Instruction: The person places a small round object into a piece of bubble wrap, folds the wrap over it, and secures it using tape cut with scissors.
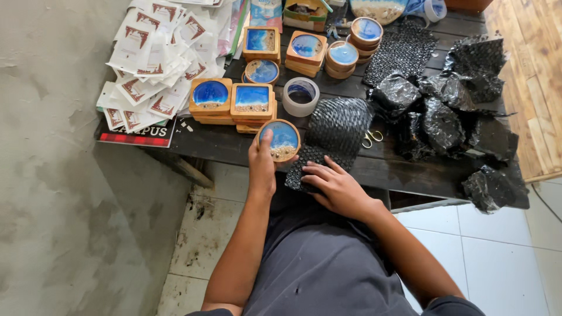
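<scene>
Left hand (261, 169) grips the round coaster (280, 140) at the worktop (404, 169) front edge; right hand (333, 186) lies flat, fingers spread, on black bubble wrap (335, 130). Set your coaster at the wrap's 9 o'clock edge, then roll snugly

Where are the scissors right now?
In the head view, the scissors lie on the dark table, right of centre, with only their yellowish handles showing beside the sheet of black bubble wrap, just beyond the right hand.
</scene>
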